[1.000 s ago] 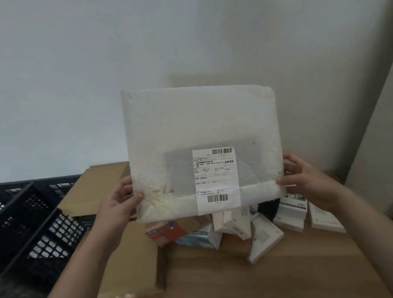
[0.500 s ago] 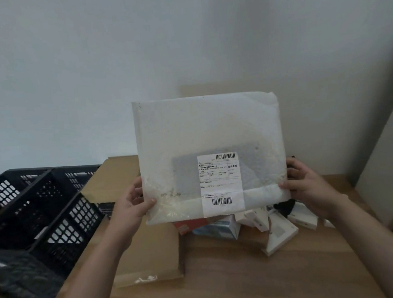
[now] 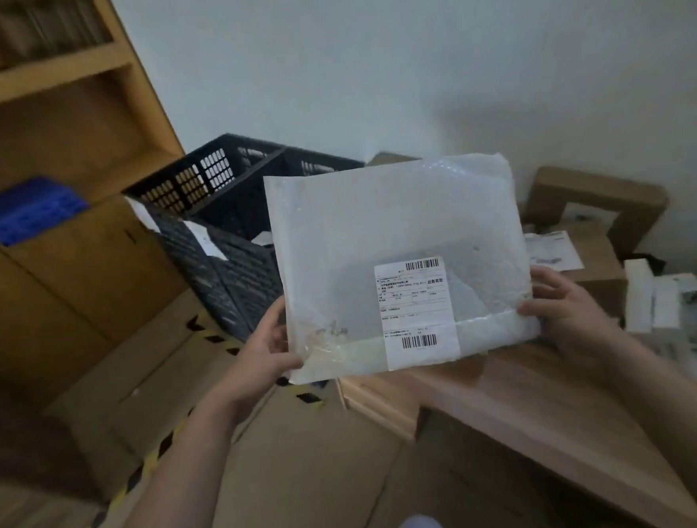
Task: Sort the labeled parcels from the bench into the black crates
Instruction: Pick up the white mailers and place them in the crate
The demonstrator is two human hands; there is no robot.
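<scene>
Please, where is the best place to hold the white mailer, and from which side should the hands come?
Grip the mailer at its two lower side edges, one hand from each side, as the left hand and right hand do now. It is wide, flat and thin, held upright, so a two-sided pinch probably stops it sagging and leaves the label uncovered.

White shipping label (image 3: 417, 311) on the frosted bubble mailer (image 3: 394, 236): one barcode sits top right, another near the bottom edge. Bold Chinese characters at the right of the label look like 业务类型; the fine print rows beside and below them are too small to read. Paper slips in the black crate (image 3: 226, 198) show no legible writing.
</scene>
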